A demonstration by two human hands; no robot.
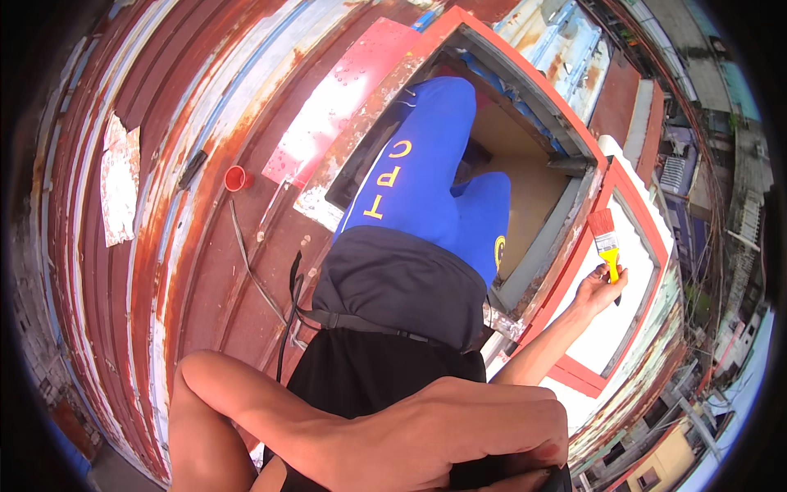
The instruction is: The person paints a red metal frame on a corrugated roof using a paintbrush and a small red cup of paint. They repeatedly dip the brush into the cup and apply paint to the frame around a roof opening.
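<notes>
Yellow-handled paintbrush (607, 240), one, pinched in the right hand (597, 291), left hand (459, 426) curled, hold unclear, one red cup (235, 178) well apart

Inside the hole with the red frame (534, 86), legs in blue pants (422, 164) fill the left part, but a hand could go down the gap on their right. The right hand (600, 289) and its paintbrush (607, 243) take up room by the white panel (594, 336), and the left hand (459, 422) blocks the way at the belly. On the left, the dark red roof (221, 303) has open room around a red cup (238, 178).
</notes>
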